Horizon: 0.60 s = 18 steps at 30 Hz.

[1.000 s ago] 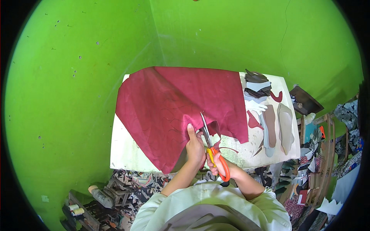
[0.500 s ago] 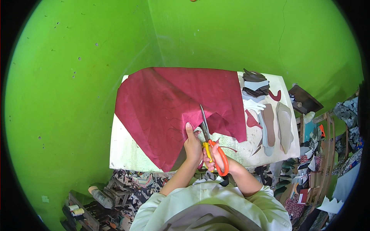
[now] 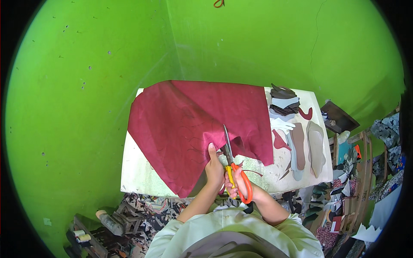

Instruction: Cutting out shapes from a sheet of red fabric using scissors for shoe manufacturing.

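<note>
A large dark red sheet (image 3: pixel 172 124), leather-like or fabric, spreads over the white table (image 3: pixel 142 172), with curved outlines drawn on it. My left hand (image 3: pixel 214 168) grips the sheet's near edge, thumb on top and fingers underneath. In my right hand (image 3: pixel 235 180) are scissors (image 3: pixel 228 144) with one orange and one yellow handle. Their blades point away from me and lie at the sheet, one blade over it, just right of my left thumb. A thin dark red strip (image 3: pixel 254 173) lies right of the scissors.
On the table's right side are stacked dark cut pieces (image 3: pixel 284 93), white gloves (image 3: pixel 282 124), brown and grey sole-shaped pieces (image 3: pixel 316 148), and a small red piece (image 3: pixel 280 139). Green walls (image 3: pixel 86 107) stand behind. Scraps (image 3: pixel 150 210) litter the floor; a wooden rack (image 3: pixel 365 172) stands right.
The whole view has shifted, so the table and hands appear slightly lower. The scissor blades look a little more closed; both hands keep their holds.
</note>
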Each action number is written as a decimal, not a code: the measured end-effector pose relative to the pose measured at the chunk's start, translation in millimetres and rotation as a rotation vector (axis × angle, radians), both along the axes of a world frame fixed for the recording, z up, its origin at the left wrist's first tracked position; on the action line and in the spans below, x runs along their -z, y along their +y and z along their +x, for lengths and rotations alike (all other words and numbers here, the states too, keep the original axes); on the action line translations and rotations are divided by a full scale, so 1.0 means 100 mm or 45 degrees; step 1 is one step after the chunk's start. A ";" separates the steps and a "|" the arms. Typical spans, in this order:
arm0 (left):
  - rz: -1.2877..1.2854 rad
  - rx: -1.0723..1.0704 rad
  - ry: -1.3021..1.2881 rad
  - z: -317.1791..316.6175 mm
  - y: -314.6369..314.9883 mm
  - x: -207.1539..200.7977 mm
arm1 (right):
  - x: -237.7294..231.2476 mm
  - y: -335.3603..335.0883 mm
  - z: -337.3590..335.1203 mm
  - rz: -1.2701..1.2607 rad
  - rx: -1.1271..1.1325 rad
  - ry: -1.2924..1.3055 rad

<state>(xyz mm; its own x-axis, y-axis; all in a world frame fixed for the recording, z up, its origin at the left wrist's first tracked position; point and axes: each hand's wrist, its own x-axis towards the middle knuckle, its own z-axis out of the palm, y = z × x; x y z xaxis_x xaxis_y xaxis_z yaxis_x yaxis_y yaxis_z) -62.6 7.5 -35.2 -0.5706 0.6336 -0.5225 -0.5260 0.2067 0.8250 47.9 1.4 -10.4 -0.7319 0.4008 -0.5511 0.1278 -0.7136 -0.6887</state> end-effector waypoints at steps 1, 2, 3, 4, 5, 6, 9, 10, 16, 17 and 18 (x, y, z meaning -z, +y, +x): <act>-0.041 0.030 -0.011 -0.02 -0.01 0.02 | -0.01 0.03 -0.02 0.003 0.019 0.003; -0.077 0.064 -0.019 -0.03 -0.01 0.02 | -0.03 0.04 -0.03 0.011 0.043 0.010; -0.074 0.063 -0.018 -0.02 -0.01 0.00 | 0.01 0.06 -0.03 0.111 0.048 0.019; -0.059 0.076 -0.025 -0.01 -0.01 -0.04 | 0.01 0.06 -0.02 0.115 0.048 0.020; -0.048 0.089 -0.033 -0.01 -0.01 -0.07 | 0.03 0.08 -0.03 0.071 0.064 0.029; -0.046 0.089 -0.033 0.00 0.00 -0.12 | 0.03 0.09 -0.03 0.027 0.081 0.038; 0.024 0.033 -0.223 0.03 0.01 -0.19 | 0.03 0.09 -0.09 0.136 0.153 -0.046; 0.045 0.022 -0.219 0.04 0.02 -0.19 | 0.03 0.09 -0.09 0.136 0.156 -0.046; 0.005 0.075 -0.169 0.04 0.00 -0.17 | 0.13 0.07 -0.05 0.139 0.153 -0.013; -0.030 0.105 -0.126 0.03 0.00 -0.13 | 0.13 0.05 -0.05 0.136 0.134 -0.014; -0.031 0.105 -0.125 0.03 0.00 -0.11 | 0.13 0.05 -0.05 0.134 0.115 -0.015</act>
